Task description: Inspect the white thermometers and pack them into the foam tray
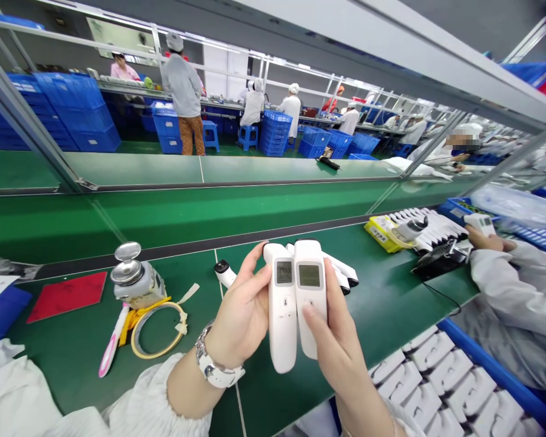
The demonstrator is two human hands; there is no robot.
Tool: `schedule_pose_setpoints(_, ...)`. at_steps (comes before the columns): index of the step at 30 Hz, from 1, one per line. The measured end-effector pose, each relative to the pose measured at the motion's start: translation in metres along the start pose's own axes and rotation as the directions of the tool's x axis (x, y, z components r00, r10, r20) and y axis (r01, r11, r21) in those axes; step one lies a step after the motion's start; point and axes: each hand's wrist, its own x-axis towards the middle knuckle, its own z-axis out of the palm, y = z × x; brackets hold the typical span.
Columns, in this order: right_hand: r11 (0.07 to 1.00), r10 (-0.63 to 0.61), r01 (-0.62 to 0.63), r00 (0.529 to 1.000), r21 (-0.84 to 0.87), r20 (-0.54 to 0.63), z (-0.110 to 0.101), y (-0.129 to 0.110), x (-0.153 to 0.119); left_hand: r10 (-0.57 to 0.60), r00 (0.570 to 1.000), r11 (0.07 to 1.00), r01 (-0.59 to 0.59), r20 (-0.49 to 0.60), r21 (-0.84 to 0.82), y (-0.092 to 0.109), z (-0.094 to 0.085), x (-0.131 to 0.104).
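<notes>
Side by side in front of me are two white infrared thermometers, each with a grey display near its top. My left hand (243,309) grips the left thermometer (283,340), fingers at its head. Closed around the right thermometer (309,297) is my right hand (339,331), with its thumb on the front near a button. The two bodies touch or nearly touch. Behind them, more white thermometers (343,270) lie on the green bench, partly hidden by the held ones. Another thermometer (225,273) lies behind my left hand, its lower part covered.
On the left are a dispenser bottle (139,282), a tape roll (137,340), a pink-white toothbrush (113,340) and a red sheet (68,296). At lower right, a blue crate (495,370) holds several white thermometers. A co-worker's hand (485,240) holds a thermometer beyond a yellow pack (384,233).
</notes>
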Motion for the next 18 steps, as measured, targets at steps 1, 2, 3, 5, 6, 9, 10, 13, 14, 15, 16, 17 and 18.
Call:
schedule_pose_setpoints(1, 0.997, 0.039, -0.038, 0.999, 0.067, -0.01, -0.001, 0.0, 0.0, 0.001, 1.0, 1.0, -0.001, -0.002, 0.012, 0.0, 0.0, 0.0)
schedule_pose_setpoints(2, 0.988, 0.078, -0.075, 0.997, 0.137, -0.014, -0.002, 0.0, 0.0, 0.006, 1.0, 1.0, -0.006, -0.003, 0.028, 0.001, 0.0, 0.0)
schedule_pose_setpoints(3, 0.975, 0.11, -0.106, 0.994, 0.195, -0.011, -0.002, 0.0, 0.001, 0.015, 1.0, 0.999, -0.015, -0.005, 0.045, 0.001, -0.001, 0.0)
schedule_pose_setpoints(5, 0.96, 0.142, -0.141, 0.99, 0.242, 0.014, -0.002, 0.0, 0.002, 0.033, 0.999, 0.997, -0.032, -0.015, 0.077, 0.001, -0.001, 0.0)
schedule_pose_setpoints(6, 0.961, 0.148, -0.151, 0.988, 0.233, 0.034, -0.001, 0.0, 0.002, 0.041, 0.999, 0.996, -0.039, -0.025, 0.085, 0.001, -0.001, 0.0)
schedule_pose_setpoints(9, 0.967, 0.172, -0.192, 0.977, 0.167, 0.126, 0.001, 0.0, 0.001, 0.065, 0.996, 0.994, -0.059, -0.062, 0.087, 0.001, -0.002, 0.001)
schedule_pose_setpoints(10, 0.968, 0.182, -0.205, 0.971, 0.147, 0.154, 0.002, 0.0, 0.0, 0.082, 0.994, 0.993, -0.076, -0.069, 0.085, 0.001, -0.002, 0.002)
schedule_pose_setpoints(13, 0.966, 0.198, -0.226, 0.958, 0.125, 0.206, 0.001, 0.0, -0.003, 0.134, 0.989, 0.988, -0.129, -0.06, 0.08, 0.001, -0.003, 0.002)
schedule_pose_setpoints(14, 0.965, 0.197, -0.228, 0.956, 0.128, 0.218, 0.001, 0.001, -0.004, 0.15, 0.987, 0.986, -0.145, -0.056, 0.077, 0.0, -0.003, 0.003)
schedule_pose_setpoints(15, 0.966, 0.19, -0.224, 0.954, 0.13, 0.233, 0.001, 0.002, -0.005, 0.163, 0.985, 0.984, -0.158, -0.055, 0.078, 0.0, -0.003, 0.003)
schedule_pose_setpoints(16, 0.968, 0.182, -0.217, 0.952, 0.125, 0.247, 0.001, 0.002, -0.006, 0.174, 0.983, 0.982, -0.169, -0.058, 0.084, 0.0, -0.003, 0.003)
schedule_pose_setpoints(17, 0.972, 0.171, -0.205, 0.951, 0.111, 0.258, 0.002, 0.003, -0.008, 0.186, 0.98, 0.979, -0.18, -0.066, 0.096, -0.001, -0.003, 0.003)
schedule_pose_setpoints(18, 0.978, 0.159, -0.188, 0.952, 0.088, 0.263, 0.003, 0.004, -0.009, 0.199, 0.977, 0.976, -0.191, -0.074, 0.11, -0.002, -0.003, 0.003)
